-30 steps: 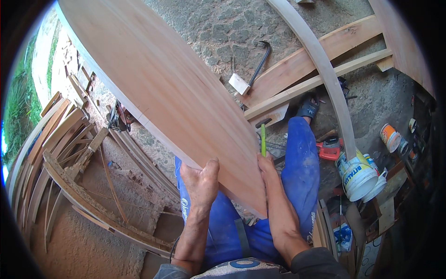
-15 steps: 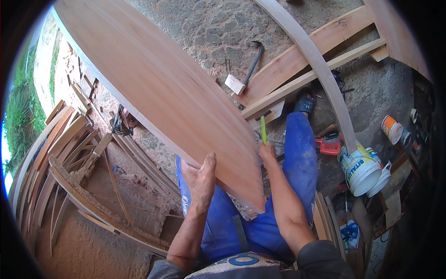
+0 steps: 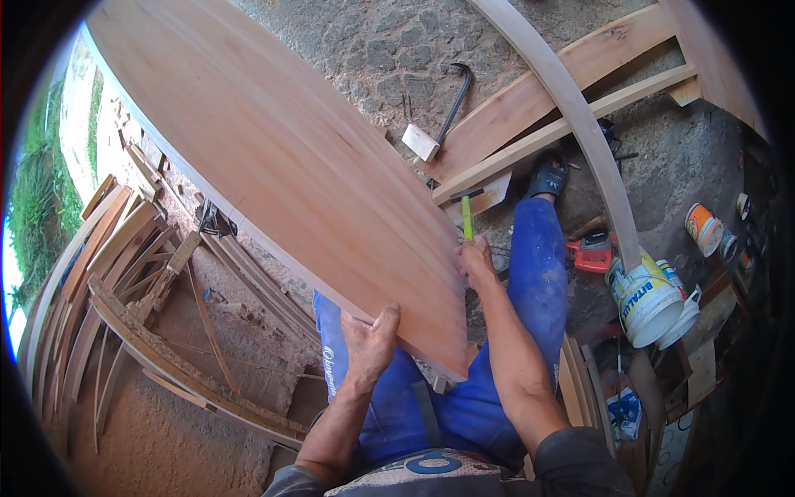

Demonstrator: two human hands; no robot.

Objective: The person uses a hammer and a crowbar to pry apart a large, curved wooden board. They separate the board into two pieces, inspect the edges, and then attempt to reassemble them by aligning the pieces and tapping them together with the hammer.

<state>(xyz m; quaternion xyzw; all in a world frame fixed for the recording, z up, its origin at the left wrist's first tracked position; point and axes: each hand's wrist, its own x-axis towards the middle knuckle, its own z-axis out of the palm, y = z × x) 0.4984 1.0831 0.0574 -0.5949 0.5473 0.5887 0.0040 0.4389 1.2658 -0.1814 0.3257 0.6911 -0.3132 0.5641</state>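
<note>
A long, broad pale wooden panel [image 3: 273, 166] with a curved side slants from upper left down between my legs in blue trousers [image 3: 537, 282]. My left hand [image 3: 367, 340] is closed on the panel's lower left edge, thumb over the face. My right hand [image 3: 477, 263] is at the right edge, fingers wrapped round a bright green handle of a tool [image 3: 467, 217] with a dark crosswise head. The head reaches just beyond that edge; whether it touches the wood I cannot tell.
Curved timber offcuts [image 3: 124, 306] are stacked at left. A long bent strip [image 3: 584, 132] crosses boards [image 3: 613, 50] at upper right, its end at white buckets [image 3: 650, 323]. A pry bar [image 3: 460, 99], a red power tool [image 3: 592, 253] and small cans [image 3: 702, 230] lie around.
My right hand and the green-handled tool have moved up along the panel's edge. My left hand sits a little farther right and, since half a second ago, lower.
</note>
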